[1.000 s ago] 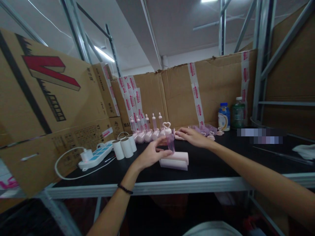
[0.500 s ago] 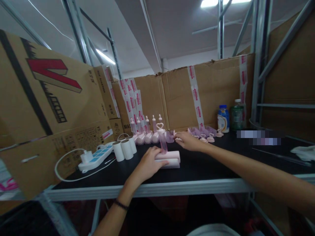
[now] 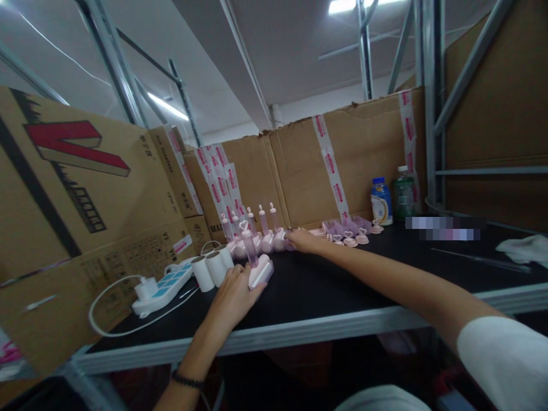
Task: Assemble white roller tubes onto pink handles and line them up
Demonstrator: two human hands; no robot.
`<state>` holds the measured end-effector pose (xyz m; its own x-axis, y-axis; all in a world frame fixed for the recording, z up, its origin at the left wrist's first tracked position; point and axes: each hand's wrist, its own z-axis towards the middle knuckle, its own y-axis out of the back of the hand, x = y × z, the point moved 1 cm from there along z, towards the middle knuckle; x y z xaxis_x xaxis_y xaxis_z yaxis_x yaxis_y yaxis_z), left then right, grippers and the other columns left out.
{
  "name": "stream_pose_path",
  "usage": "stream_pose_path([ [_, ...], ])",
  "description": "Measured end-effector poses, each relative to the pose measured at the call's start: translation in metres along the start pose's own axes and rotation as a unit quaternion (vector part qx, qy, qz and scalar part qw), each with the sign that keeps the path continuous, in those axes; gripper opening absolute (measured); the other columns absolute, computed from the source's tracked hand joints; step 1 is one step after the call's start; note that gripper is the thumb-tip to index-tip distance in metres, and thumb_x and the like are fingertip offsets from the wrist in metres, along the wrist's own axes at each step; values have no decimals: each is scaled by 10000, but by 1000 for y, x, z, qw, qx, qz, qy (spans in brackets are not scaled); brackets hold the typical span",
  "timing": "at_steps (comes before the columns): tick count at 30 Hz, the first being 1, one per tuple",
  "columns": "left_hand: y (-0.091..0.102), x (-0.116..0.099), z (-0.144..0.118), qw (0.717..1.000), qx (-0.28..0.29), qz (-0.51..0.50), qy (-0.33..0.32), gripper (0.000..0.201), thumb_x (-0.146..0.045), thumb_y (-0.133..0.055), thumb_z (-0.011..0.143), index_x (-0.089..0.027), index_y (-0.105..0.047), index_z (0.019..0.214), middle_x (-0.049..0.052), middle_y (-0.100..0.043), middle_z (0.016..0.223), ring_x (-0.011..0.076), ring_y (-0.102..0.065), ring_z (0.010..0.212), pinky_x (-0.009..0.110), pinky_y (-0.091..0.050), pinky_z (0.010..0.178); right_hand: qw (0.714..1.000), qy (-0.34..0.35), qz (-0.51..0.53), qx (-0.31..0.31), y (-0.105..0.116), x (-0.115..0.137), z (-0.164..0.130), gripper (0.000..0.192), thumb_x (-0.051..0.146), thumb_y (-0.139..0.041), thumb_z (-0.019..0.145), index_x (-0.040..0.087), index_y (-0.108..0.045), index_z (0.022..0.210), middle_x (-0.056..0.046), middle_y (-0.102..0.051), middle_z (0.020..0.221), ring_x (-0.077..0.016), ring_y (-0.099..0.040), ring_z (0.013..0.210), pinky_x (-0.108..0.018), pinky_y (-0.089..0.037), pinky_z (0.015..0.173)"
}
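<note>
Left of centre: left hand (image 3: 233, 294) closed around a pink roller block (image 3: 260, 272) bearing a heart-topped bottle (image 3: 249, 246) on the black table (image 3: 342, 297). Centre: right hand (image 3: 302, 241), fingers curled loosely, touches the row of pink bottles (image 3: 261, 237); whether it grips anything cannot be told.

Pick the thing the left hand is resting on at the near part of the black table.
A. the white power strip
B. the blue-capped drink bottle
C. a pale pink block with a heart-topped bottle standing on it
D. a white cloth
C: the left hand lies against the pale pink block, where the heart-topped bottle stands upright; the power strip lies apart to its left.
</note>
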<state>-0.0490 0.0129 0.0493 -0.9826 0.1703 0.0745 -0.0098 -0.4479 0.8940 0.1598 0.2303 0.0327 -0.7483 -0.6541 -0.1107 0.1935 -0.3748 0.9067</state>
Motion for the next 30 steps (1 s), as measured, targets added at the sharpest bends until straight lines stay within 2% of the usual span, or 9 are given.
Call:
stream_pose_path([
  [5,-7,-17,12,1000,1,25,-2,627,-560,-622,925,-92,-591,1341,195,-618,1193,346,-644,1114,421,-493,974,1000,-2,-7,1,-2,-3,-1,315,138,-530,971,166,-679,1247,-181,-740,1200,-279,-697,1142,-324,-487,920],
  [10,-11,-31,24,1000,4,18,-3,685,-581,-627,920,-79,-559,1381,221,-598,1279,371,-663,1155,415,-498,986,1000,-12,-5,4,-4,-7,-1,362,117,-543,958,157,-662,1297,-184,-743,1193,-278,-698,1143,-322,-483,935],
  [15,-11,-41,36,1000,14,22,-3,657,-583,-644,908,-60,-600,1304,256,-605,1297,394,-669,1158,419,-508,966,1000,-17,5,4,-2,-15,-7,414,90,-526,951,171,-647,1338,-178,-724,1257,-273,-685,1180,-310,-481,938],
  [20,-18,-49,49,999,11,25,-16,599,-593,-669,886,-80,-651,1194,251,-648,1224,382,-686,1113,395,-513,944,999,-31,16,8,0,-24,-14,349,128,-528,972,152,-673,1289,-192,-748,1181,-289,-709,1123,-319,-489,916],
  [30,-37,-76,93,998,22,47,-38,549,-559,-676,893,-76,-670,1154,256,-676,1167,347,-704,994,392,-551,839,996,-47,70,-4,3,-29,-22,359,128,-577,951,194,-671,1291,-145,-734,1250,-250,-694,1143,-269,-469,931],
])
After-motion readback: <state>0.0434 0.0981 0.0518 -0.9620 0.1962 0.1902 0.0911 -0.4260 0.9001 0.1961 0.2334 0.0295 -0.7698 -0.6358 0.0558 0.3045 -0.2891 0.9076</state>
